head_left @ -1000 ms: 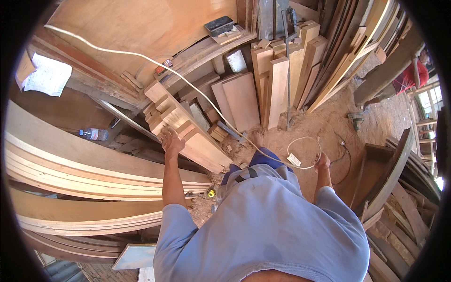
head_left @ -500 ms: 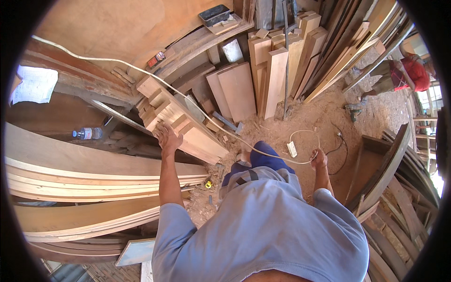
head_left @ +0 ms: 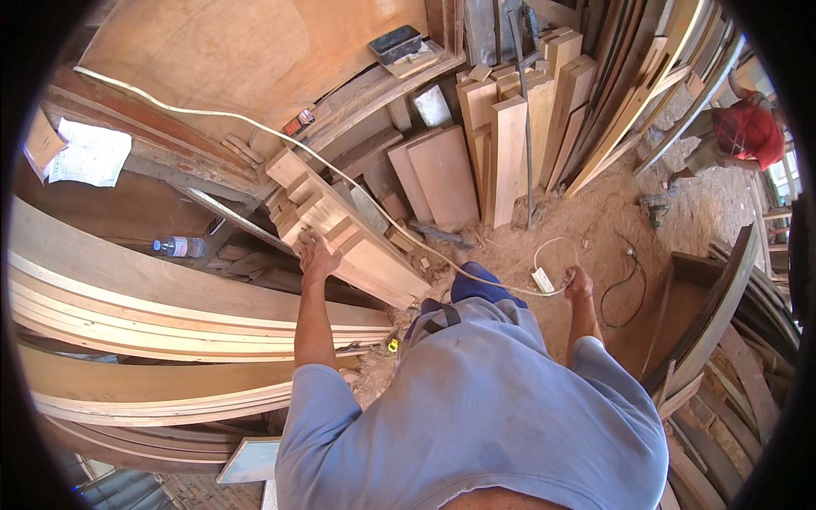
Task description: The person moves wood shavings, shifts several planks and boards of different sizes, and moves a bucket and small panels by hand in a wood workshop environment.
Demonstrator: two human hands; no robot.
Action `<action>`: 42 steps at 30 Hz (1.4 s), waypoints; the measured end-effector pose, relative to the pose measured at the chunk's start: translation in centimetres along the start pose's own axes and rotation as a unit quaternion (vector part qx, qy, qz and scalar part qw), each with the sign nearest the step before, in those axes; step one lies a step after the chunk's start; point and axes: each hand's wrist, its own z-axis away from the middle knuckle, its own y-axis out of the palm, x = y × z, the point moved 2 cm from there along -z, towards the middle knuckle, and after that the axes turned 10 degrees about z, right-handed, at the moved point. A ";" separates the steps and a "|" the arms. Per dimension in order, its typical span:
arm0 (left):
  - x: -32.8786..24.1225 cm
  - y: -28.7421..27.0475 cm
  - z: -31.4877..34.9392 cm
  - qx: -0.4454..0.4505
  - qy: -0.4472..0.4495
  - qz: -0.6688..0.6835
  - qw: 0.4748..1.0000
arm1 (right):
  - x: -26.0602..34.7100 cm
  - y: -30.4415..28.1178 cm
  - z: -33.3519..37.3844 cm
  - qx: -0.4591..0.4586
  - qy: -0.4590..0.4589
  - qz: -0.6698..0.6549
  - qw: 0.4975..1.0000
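Observation:
My left hand rests with spread fingers on the upper ends of a bundle of pale wooden boards. My right hand is closed around a white cable, over the sawdust-covered floor. That cable runs from the upper left, across the boards and in front of my legs, to the hand. Beside the right hand hangs or lies a white power strip, with a loop of the cable above it. A dark cord lies on the floor to the right, apart from the hand.
Long curved planks are stacked at left, near a water bottle and paper sheets. Upright boards lean at the back. A person in red bends at far right. A yellow tape measure lies near my legs.
The view has shifted slightly, moving the scene right and down. The dark cord reached my right hand before; now it lies apart on the floor. My left hand stays on the boards.

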 end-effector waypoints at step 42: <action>0.7 0.3 -0.5 -0.030 0.001 0.045 0.999 | 0.6 -4.6 3.1 -0.077 -0.005 0.025 0.997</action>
